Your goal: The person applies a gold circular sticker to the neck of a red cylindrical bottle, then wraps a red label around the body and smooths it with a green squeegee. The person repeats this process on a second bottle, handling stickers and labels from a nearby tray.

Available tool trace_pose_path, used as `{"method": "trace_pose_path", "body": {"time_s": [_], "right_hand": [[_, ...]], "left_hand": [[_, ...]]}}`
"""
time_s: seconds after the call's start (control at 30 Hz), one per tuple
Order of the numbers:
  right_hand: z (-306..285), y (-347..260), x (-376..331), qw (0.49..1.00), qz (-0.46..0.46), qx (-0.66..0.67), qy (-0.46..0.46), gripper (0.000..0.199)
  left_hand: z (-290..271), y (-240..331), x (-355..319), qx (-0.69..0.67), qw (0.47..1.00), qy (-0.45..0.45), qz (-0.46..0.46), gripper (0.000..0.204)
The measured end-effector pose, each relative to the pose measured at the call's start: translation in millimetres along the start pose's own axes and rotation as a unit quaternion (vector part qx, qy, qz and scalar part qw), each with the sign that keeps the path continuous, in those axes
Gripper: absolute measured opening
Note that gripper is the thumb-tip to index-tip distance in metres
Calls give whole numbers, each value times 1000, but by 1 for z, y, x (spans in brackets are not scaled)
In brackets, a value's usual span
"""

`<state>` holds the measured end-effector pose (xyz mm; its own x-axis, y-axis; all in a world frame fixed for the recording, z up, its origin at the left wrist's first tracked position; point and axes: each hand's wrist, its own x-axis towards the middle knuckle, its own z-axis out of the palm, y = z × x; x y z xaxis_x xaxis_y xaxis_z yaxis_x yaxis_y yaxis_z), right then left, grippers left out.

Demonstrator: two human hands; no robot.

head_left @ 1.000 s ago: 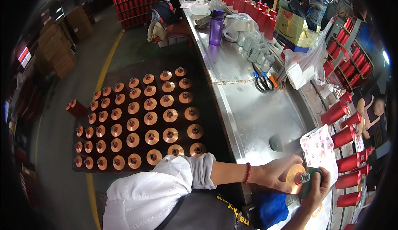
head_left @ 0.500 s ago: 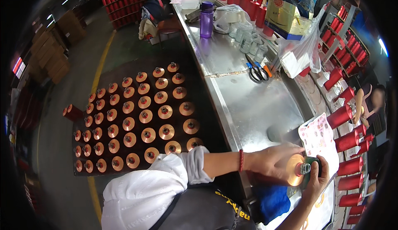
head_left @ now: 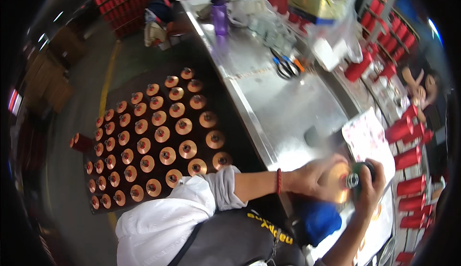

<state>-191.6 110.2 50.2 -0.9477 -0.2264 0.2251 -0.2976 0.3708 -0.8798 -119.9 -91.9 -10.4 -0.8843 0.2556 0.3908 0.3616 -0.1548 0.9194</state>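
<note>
In front of my body is a bottle (head_left: 340,183) with a coppery-gold shoulder and a clear threaded neck, tipped so the neck faces me. My left hand (head_left: 307,180), a red cord on its wrist, is wrapped round its side; motion blurs the fingers. My right hand (head_left: 373,184) grips a dark green and black piece (head_left: 363,171) against the bottle, beside the neck. What this piece is I cannot make out. Below the bottle lies a bundled blue cloth (head_left: 322,223). Just beyond my hands is a white sheet with pink prints (head_left: 365,132).
Several similar bottles (head_left: 162,134) stand in rows left of the metal bench (head_left: 288,107). Orange-and-blue-handled scissors or pliers (head_left: 286,67), glass jars (head_left: 276,33) and a purple bottle (head_left: 220,14) lie farther up. Red bottles (head_left: 409,158) line the right, where another person (head_left: 422,91) works.
The whole view has shifted and blurred, with the bench sliding left. Both hands keep hold of the bottle and the dark green piece, the bottle's neck slightly lower left.
</note>
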Motion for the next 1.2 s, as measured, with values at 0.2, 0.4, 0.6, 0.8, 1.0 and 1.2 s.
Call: {"method": "trace_pose_path", "body": {"time_s": [0.2, 0.4, 0.6, 0.8, 1.0, 1.2], "right_hand": [[-1, -1, 2, 998, -66, 13, -11, 27], [1, -3, 2, 992, -77, 84, -57, 25], [3, -7, 1, 989, 47, 141, -17, 25], [4, 4, 11, 998, -22, 60, -17, 21], [4, 7, 14, 990, -24, 134, -43, 22], [2, 11, 24, 986, -20, 153, -60, 22]], "left_hand": [[-4, -17, 2, -120, 992, -17, -23, 93], [-13, -13, 10, -132, 988, -61, -52, 97], [-9, 1, 4, -52, 998, 21, 7, 96], [-1, -10, 8, -85, 996, 20, -35, 86], [-4, -13, 10, -147, 987, -3, -66, 90], [-14, -17, 25, -193, 975, -61, -90, 89]]}}
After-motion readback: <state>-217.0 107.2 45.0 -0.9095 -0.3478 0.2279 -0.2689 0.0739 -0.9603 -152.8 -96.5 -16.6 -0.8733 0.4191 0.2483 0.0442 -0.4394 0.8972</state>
